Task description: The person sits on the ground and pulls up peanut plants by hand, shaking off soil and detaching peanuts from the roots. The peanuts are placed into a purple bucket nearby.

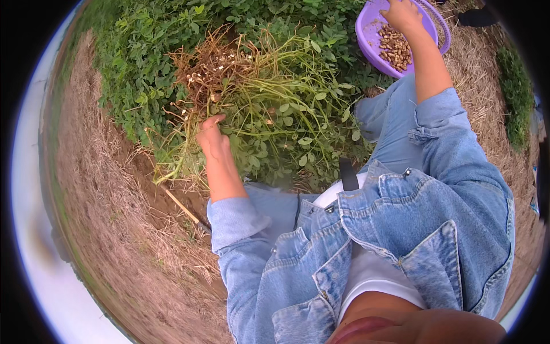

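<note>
My left hand [212, 134] grips a bundle of uprooted peanut plants [279, 90] near the base of the stems; some of its fingers are hidden by them. Brown tangled roots [215, 71] face away from me, and a peanut pod [215, 97] shows among them. The leafy stems spread to the right across my lap. At the top right, my right hand [403, 16] is over a purple plastic basket [365, 43]. Its fingers reach the picture's upper edge, so what they may hold is hidden. Inside the basket lies a pile of peanuts [393, 47].
Dense green peanut plants [142, 60] grow ahead of me. A wooden-handled tool [182, 206] lies on the soil by my left sleeve. Dry straw [142, 241] covers the ground at left and right. A dark object [477, 18] is beyond the basket, beside its curved handle [444, 30].
</note>
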Demonstrator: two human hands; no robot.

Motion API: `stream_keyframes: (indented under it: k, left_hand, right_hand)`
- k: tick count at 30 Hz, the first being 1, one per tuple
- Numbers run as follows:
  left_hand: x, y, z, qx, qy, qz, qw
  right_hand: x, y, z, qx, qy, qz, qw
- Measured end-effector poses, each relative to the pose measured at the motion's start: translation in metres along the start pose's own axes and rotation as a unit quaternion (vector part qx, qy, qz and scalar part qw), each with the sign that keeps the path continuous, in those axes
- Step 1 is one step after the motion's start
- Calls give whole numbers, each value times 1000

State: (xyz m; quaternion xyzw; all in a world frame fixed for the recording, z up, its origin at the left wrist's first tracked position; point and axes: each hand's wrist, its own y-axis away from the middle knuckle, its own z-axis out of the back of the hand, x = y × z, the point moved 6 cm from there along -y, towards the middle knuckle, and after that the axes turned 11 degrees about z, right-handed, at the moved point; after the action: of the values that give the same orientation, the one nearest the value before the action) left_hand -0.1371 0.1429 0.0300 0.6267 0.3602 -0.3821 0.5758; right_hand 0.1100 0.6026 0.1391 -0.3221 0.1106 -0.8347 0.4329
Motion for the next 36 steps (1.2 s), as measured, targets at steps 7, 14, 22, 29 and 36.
stream_keyframes:
  k: [7,14,22,29,36]
  left_hand:
    - [-2,12,-21,50,15,-8,999]
    - [0,21,-39,33,18,38,999]
    - [2,-3,-14,0,43,23,999]
    - [-10,-8,0,-69,44,38,996]
    - [4,-24,5,-31,41,62,997]
  right_hand:
    - [153,87,-68,427,-395,30,813]
    - [185,171,-182,548,-173,66,816]
    - [197,153,-157,440,-158,210,859]
    - [231,206,-90,757,-400,213,471]
    - [202,109,-81,409,-411,158,799]
